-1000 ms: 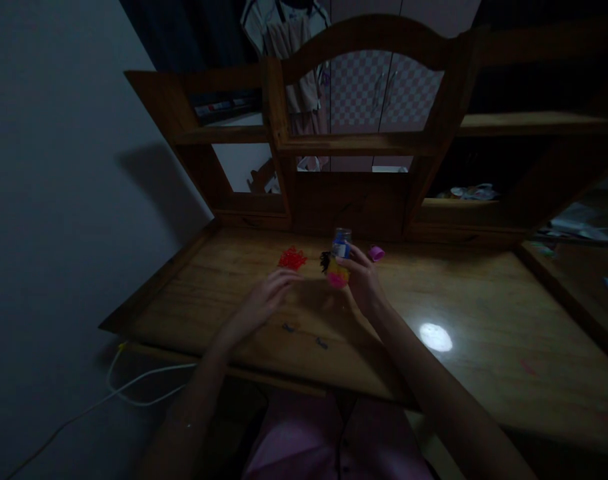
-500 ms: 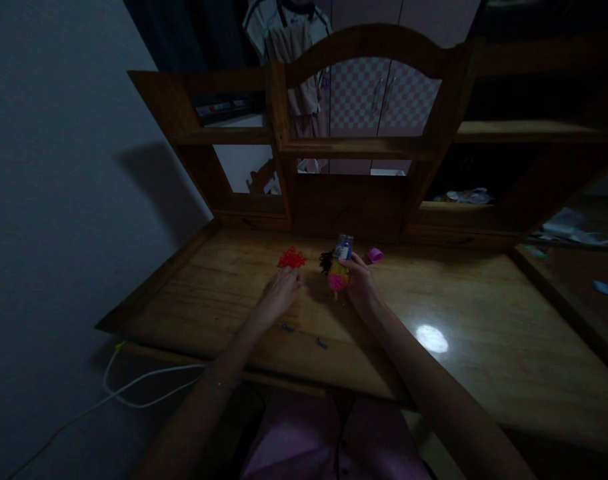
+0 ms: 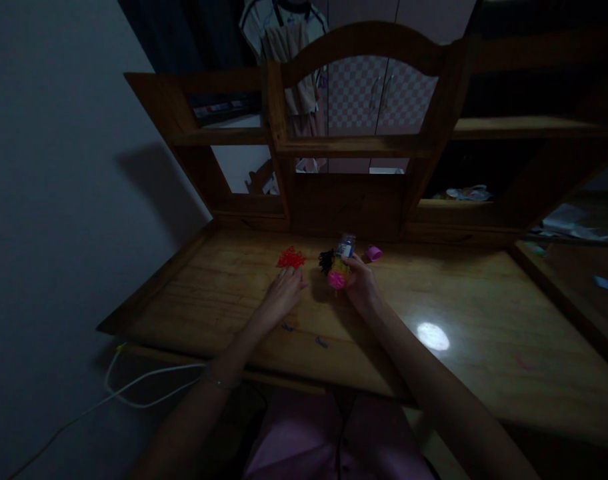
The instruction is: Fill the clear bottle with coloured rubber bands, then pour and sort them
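Note:
My right hand [image 3: 363,285] is wrapped round a clear bottle [image 3: 345,247] with a blue and white label. Yellow and bright pink show at the bottle's lower end, which points toward me. Against its left side lies a clump of thin black loops [image 3: 326,261], like small hair ties. My left hand [image 3: 284,290] rests on the desk, fingers stretched out, the tips at the near edge of a pile of red loops [image 3: 291,258]. Its thumb stands apart, and I see nothing held there. A pink cap [image 3: 373,253] sits just right of the bottle.
The wooden desk [image 3: 209,287] has a shelf unit [image 3: 354,147] along its back. Two small dark grey pieces [image 3: 321,342] lie near the front edge. A white cable [image 3: 154,371] hangs at the left front. A plastic bag [image 3: 469,193] sits on the right shelf.
The bottle tilts slightly more to the right in my right hand, its pink end a little higher. My left hand has shifted slightly right at the red pile.

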`<state>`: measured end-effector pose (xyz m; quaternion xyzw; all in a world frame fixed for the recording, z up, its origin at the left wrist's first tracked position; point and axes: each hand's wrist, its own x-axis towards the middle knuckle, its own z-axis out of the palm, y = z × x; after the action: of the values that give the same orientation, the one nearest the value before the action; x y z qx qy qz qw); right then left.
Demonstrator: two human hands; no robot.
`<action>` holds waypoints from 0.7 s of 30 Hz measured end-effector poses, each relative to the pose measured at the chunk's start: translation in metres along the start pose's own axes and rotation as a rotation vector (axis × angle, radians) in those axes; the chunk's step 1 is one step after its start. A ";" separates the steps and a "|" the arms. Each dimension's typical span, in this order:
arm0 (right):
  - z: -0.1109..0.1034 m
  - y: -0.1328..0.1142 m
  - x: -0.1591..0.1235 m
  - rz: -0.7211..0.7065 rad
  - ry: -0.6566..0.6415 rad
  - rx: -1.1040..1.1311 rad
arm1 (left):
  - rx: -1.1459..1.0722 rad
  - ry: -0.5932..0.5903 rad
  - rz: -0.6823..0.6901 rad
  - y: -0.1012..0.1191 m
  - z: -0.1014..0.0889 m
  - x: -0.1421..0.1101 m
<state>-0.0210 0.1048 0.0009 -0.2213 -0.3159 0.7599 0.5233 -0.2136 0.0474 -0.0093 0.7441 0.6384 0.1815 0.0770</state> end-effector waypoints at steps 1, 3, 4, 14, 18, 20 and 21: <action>0.000 0.000 0.000 -0.001 0.002 0.012 | -0.016 -0.017 0.025 0.006 -0.004 -0.004; -0.001 0.001 0.000 -0.003 0.010 0.031 | -0.099 -0.106 0.119 0.023 -0.015 -0.018; -0.001 0.001 0.000 0.000 0.012 0.039 | -0.175 -0.183 0.192 0.032 -0.020 -0.026; -0.001 0.002 -0.002 0.051 0.009 0.082 | -0.179 -0.338 0.336 0.060 -0.022 -0.079; -0.004 0.005 0.002 0.054 0.026 0.083 | -0.126 -0.323 0.313 0.060 -0.015 -0.079; -0.006 0.006 0.003 0.061 0.022 0.086 | -0.147 -0.313 0.290 0.061 -0.014 -0.080; -0.006 0.007 0.003 0.061 0.020 0.088 | -0.155 -0.309 0.281 0.061 -0.015 -0.080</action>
<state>-0.0225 0.1074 -0.0079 -0.2152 -0.2700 0.7863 0.5124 -0.1719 -0.0432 0.0116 0.8365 0.4932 0.1228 0.2050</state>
